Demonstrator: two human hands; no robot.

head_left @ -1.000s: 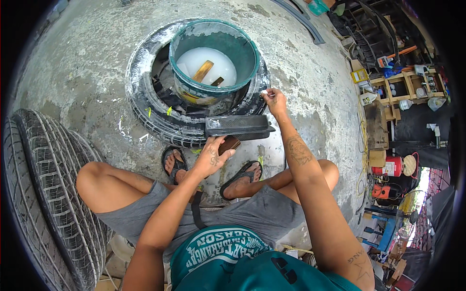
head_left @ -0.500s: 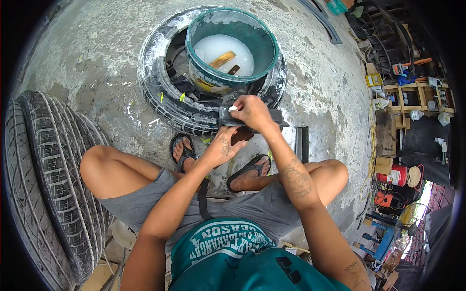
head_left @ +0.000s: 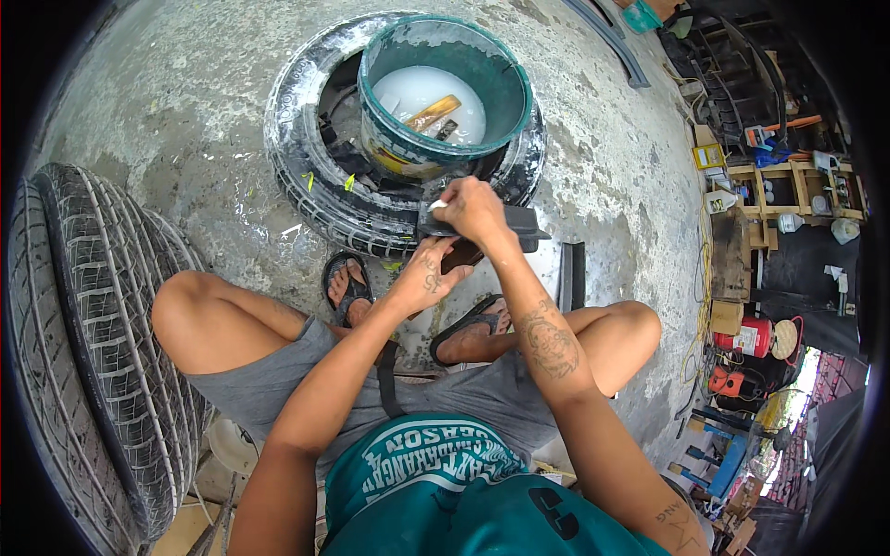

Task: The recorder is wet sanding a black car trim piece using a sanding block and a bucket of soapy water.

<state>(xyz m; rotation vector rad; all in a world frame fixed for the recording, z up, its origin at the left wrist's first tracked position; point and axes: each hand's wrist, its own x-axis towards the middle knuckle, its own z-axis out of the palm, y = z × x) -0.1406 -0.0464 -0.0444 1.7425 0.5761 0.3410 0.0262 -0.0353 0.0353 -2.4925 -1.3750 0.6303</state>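
A stained concrete floor [head_left: 185, 111] fills the frame's upper half. At centre, the left hand [head_left: 428, 278] props a dark rubber piece [head_left: 519, 224] from below, its grip curled under it, so the right hand [head_left: 475, 208], pinching something small and white, can work its top. Just above sits a teal bucket [head_left: 445, 88] inside a tyre [head_left: 315, 185].

Bright, even daylight fell across the concrete floor [head_left: 185, 120], casting only soft shadows beneath the tyre [head_left: 315, 185] and the bucket [head_left: 445, 83] on it. The milky water in that bucket glared near-white. Fisheye distortion bent the stacked tyres [head_left: 83, 352] left of the bucket, and a black vignette ringed the sharp frame.
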